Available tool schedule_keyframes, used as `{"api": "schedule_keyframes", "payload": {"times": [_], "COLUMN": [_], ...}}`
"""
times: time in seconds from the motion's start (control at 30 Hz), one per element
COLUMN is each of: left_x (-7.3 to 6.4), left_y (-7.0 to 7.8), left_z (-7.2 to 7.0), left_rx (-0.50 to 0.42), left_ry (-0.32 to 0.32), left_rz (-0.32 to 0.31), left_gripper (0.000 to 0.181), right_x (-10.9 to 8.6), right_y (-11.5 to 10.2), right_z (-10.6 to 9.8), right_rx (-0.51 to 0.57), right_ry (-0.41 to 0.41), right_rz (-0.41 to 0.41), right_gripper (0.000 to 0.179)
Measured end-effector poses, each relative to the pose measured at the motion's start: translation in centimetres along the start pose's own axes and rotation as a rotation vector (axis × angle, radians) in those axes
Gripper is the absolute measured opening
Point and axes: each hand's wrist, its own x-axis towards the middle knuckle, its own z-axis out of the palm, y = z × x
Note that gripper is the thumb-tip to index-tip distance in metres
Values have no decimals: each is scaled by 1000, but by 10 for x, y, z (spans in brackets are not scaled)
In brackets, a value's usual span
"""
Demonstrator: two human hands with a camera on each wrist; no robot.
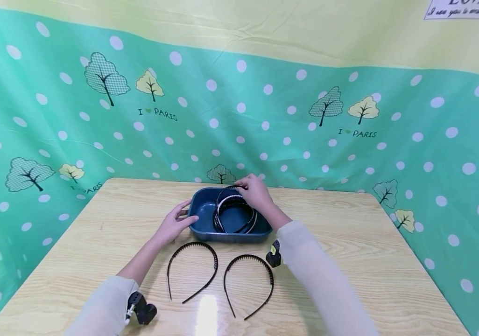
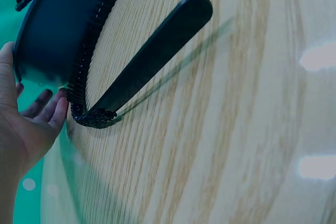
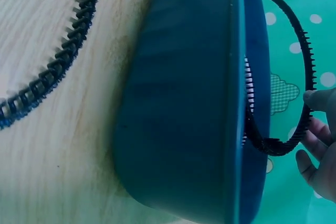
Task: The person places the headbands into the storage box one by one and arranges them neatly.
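My right hand [image 1: 256,192] pinches a black toothed headband [image 3: 306,56] between thumb and fingers at its top; the band's lower part dips into a blue plastic bin [image 1: 231,238]. Inside the bin stand more headbands, one with a white band [image 1: 221,203], overlapping so that their number is unclear. At the bin's left end my left hand [image 1: 173,227] holds the wall, thumb over the rim and fingers outside. Two black toothed headbands lie on the table in front of the bin, one left [image 1: 196,243] and one right [image 1: 246,256], their open ends toward me.
The bin stands near the back of a light wooden table [image 1: 109,252]. Behind and beside the table hangs a green dotted cloth [image 1: 239,126] with trees on it. Small black cameras sit on my left wrist [image 1: 140,309] and right wrist [image 1: 274,255].
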Motion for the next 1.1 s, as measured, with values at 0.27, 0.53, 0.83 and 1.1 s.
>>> {"api": "schedule_keyframes", "payload": {"times": [0.27,0.53,0.83,1.1], "left_x": [-1,8,-3,0], "left_y": [2,-12,4,-1], "left_z": [1,1,2,0], "left_rx": [-1,0,1,3], "left_ry": [1,9,3,2], "left_rz": [-1,10,-8,-12], "left_gripper": [67,69,67,68], "right_x": [0,-3,-8,-11], "right_y": [7,17,26,27], "right_z": [9,16,18,20], "right_rx": [24,75,111,137], "right_ry": [45,37,42,30], "right_rz": [7,68,86,94], "right_gripper": [21,21,19,18]}}
